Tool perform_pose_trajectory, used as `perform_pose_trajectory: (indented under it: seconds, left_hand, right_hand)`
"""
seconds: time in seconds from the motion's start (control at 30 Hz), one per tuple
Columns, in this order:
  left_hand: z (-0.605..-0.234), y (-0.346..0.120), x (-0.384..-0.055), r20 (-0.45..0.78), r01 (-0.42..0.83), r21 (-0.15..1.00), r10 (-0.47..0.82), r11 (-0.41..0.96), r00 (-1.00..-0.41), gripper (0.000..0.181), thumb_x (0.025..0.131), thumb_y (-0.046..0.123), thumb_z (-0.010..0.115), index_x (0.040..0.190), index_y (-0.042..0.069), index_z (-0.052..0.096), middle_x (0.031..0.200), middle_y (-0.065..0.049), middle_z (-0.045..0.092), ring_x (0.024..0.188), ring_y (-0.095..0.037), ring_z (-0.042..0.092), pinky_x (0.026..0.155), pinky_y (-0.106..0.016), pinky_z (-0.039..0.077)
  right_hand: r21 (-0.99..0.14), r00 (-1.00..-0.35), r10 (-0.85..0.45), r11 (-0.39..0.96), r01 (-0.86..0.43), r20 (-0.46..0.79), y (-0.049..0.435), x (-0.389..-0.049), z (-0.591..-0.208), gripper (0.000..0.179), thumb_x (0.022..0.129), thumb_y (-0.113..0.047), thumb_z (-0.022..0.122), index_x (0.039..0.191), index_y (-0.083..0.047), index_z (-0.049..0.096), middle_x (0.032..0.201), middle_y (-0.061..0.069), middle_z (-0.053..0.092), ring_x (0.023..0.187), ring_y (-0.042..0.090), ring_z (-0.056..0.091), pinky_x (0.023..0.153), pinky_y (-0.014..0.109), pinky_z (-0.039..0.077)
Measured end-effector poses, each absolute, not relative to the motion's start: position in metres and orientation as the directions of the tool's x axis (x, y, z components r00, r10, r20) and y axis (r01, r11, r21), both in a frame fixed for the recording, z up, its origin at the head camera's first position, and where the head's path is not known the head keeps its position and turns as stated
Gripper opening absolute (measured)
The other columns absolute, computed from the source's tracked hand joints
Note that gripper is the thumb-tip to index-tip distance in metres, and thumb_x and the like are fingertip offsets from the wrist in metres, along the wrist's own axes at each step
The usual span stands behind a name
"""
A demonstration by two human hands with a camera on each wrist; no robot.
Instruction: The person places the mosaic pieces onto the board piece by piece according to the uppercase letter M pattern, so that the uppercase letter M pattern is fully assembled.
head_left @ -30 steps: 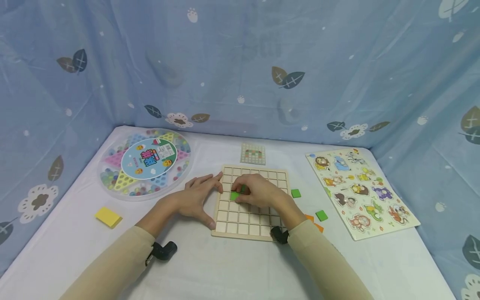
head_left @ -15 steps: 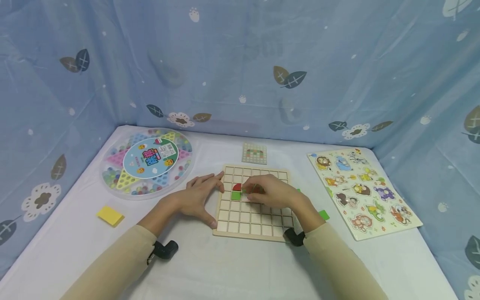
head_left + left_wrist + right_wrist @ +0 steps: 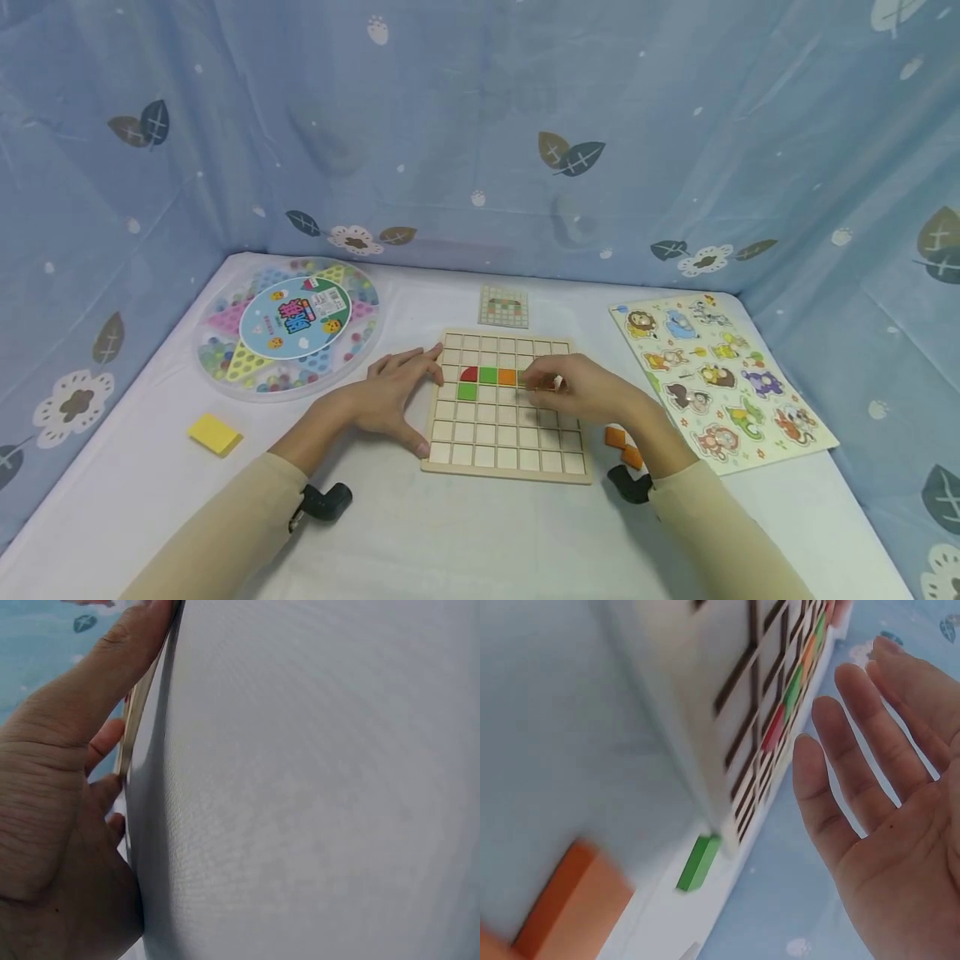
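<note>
A wooden grid board [image 3: 506, 477] lies on the white table. On it show a red quarter-round tile [image 3: 469, 374], a green tile [image 3: 488, 375] and an orange tile [image 3: 507, 377] in a row, with another green tile [image 3: 467, 391] below the red one. My left hand [image 3: 386, 402] touches the board's left edge, thumb at the near corner, fingers spread. Over the row's right end is my right hand [image 3: 581, 388], hiding cells there. In the right wrist view its fingers are extended and hold nothing; a red tile [image 3: 773, 729] and green tile [image 3: 793, 691] show beyond the board's rim.
Loose orange tiles [image 3: 615, 437] and a green tile [image 3: 697, 862] lie right of the board. A small pattern card [image 3: 503, 307] sits behind it. An animal puzzle [image 3: 716, 379] is at right, a round marble game box [image 3: 288, 329] and a yellow block [image 3: 215, 434] at left.
My right hand has moved right along the row, uncovering the red, green and orange tiles. The left hand stays at the board's edge.
</note>
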State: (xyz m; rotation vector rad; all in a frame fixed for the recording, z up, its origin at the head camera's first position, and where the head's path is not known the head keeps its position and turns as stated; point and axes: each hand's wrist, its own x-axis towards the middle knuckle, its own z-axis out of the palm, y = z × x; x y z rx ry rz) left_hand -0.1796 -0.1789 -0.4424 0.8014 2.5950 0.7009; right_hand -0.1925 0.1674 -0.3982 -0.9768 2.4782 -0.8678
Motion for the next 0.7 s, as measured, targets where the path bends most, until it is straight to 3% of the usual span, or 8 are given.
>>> perform_pose_trajectory:
  seconds: [0.47, 0.7]
  left_hand:
    - [-0.443, -0.18, -0.18, -0.165, 0.431, 0.553, 0.6, 0.713, -0.783, 0.095, 0.057, 0.068, 0.091, 0.128, 0.028, 0.042, 0.174, 0.0, 0.004, 0.158, -0.036, 0.006, 0.118, -0.069, 0.007]
    - [-0.445, -0.18, -0.18, -0.167, 0.431, 0.551, 0.601, 0.714, -0.782, 0.096, 0.057, 0.071, 0.09, 0.128, 0.029, 0.041, 0.174, 0.001, 0.004, 0.158, -0.036, 0.006, 0.118, -0.069, 0.007]
  right_hand:
    - [-0.628, -0.754, -0.65, 0.626, -0.462, -0.094, 0.205, -0.18, -0.404, 0.026, 0.098, -0.02, 0.072, 0.123, -0.016, 0.068, 0.108, -0.007, 0.069, 0.097, 0.014, 0.062, 0.081, 0.03, 0.055]
    - [-0.602, -0.763, -0.643, 0.635, -0.484, -0.065, 0.224, -0.174, -0.408, 0.026, 0.095, -0.016, 0.074, 0.121, -0.016, 0.07, 0.108, -0.007, 0.071, 0.097, 0.014, 0.062, 0.081, 0.035, 0.055]
